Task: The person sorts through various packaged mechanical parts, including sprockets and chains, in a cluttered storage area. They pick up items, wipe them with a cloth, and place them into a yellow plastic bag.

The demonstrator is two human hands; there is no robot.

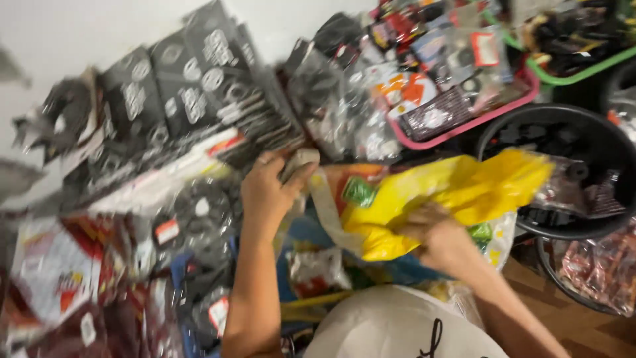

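Observation:
My left hand [268,192] grips the pale handle strap [324,205] of a yellow bag [464,189], pulling it up at the centre of the head view. My right hand [440,242] grasps the lower edge of that bag, which is crumpled and stretched out to the right. A small green packet [358,191] shows just inside the bag's mouth between the two hands. The picture is blurred by motion.
Black boxed and bagged parts [179,93] are stacked against the white wall at the left. A pink tray [464,119] with packaged items sits behind, a green basket [583,69] at top right, black round tubs [563,132] at the right. Red-and-white packets [59,272] lie lower left.

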